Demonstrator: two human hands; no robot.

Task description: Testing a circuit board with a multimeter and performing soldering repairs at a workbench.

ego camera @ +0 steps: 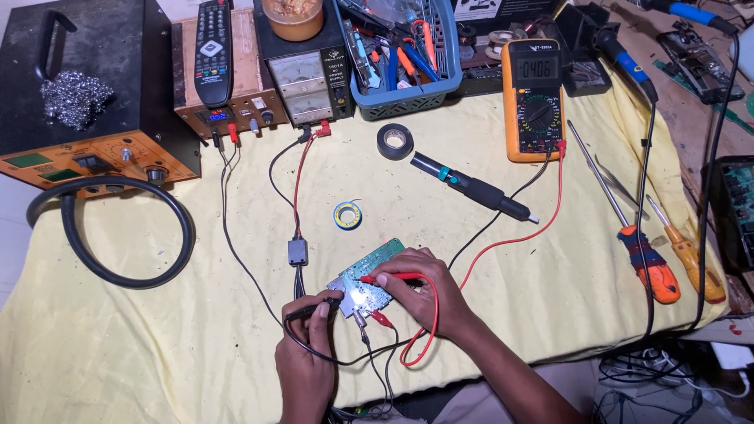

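Much of the circuit board (369,267) lies hidden under the right hand (412,286), so only its green upper corner and a bright, glared patch near the middle can be made out; what the probe tips touch there is too small to tell. The right hand's fingers are closed around a red probe (389,276), held flat over the board. The left hand (310,326) pinches a black probe (314,309) between thumb and fingers, its tip at the board's left edge. Both forearms are cut off by the bottom of the view. Small clips and thin wires at the board's lower edge tangle together — hard to separate.

At the top, a blue plastic basket (404,98) holds pliers and cutters with orange and blue handles, its upper part cropped. A tan tub (292,20) sits on a grey power supply (306,82), also partly cropped.

Everything rests on a yellow cloth (141,345) spread over a bench. On it: a yellow multimeter (534,98) with red and black leads running to the hands, a roll of black tape (395,141), a small yellow and blue spool (347,214), a desoldering pump (471,187), two orange-handled screwdrivers (652,267), a coiled black hose (110,235) from an orange and black station (86,102), and a remote control (214,51) — bare wood shows at the right edge
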